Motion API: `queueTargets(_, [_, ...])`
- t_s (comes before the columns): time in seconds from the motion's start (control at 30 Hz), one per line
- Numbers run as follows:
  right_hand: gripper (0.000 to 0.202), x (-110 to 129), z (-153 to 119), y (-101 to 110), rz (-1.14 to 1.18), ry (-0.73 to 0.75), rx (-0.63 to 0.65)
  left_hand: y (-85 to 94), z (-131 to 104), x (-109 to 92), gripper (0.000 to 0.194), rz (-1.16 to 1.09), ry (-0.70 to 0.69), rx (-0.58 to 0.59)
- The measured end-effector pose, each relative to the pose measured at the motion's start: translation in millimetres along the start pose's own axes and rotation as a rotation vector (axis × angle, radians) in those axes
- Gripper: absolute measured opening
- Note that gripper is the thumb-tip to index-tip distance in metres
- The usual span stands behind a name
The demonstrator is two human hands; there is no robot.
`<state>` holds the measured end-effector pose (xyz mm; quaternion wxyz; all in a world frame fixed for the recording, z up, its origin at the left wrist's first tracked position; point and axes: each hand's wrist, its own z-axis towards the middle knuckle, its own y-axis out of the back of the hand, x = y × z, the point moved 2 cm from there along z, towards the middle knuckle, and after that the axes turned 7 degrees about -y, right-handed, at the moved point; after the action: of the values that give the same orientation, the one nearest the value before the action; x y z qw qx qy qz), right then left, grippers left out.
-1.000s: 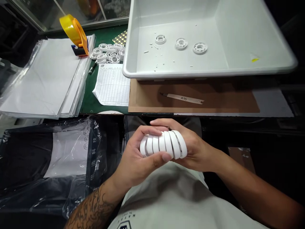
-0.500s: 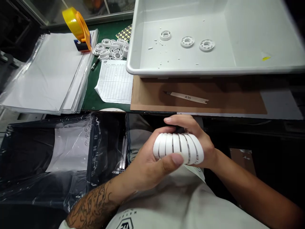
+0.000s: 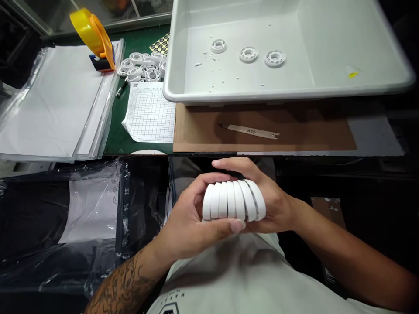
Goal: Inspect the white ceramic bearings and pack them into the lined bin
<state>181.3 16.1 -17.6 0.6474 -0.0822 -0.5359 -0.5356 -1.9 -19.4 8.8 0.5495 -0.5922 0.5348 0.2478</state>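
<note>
1. The table in front of you is covered with a green mat, and a flat brown cardboard sheet lies along its near edge.
2. A large grey plastic tray with smooth, rounded walls sits over the far part of the cardboard. Three small white rings lie in a row on its floor, among tiny white crumbs.
3. To your left lies a stack of white sheets in glossy clear plastic sleeves. Below the table edge on that side, a dark crinkled plastic bag shows a white panel inside.
4. A printed grid form lies on the mat beside the tray.
5. A yellow and orange tape dispenser stands on the corner of the sleeves, with a loose pile of white rings just beside it.
6. A slim flat blade tool, labelled A16, rests on the cardboard.
7. Your left hand and right hand are both clasped on a row of white rings. These are smooth, matte bands pressed face to face, held over your lap and below the table edge. Your left thumb lies along the underside and your right palm caps the far end.
</note>
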Motion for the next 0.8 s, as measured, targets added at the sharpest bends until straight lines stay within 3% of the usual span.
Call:
queueTargets(0.33, [0.054,28,6,14,0.024,-0.118,0.042,-4.9,-6,-11,0.059,0.014,0.073,0.035])
queueTargets(0.57, [0.071,50,9,21,-0.009,-0.236,0.027,-14.5,-15,-21,0.059,-0.232,0.167,0.123])
queueTargets(0.7, [0.061,56,11,24,0.031,-0.333,0.007,-15.3,-13,-28,0.055,-0.139,0.072,0.093])
queueTargets(0.8, [0.061,56,11,22,-0.041,-0.237,0.023,-18.2,-11,-29,0.051,-0.171,0.062,0.065])
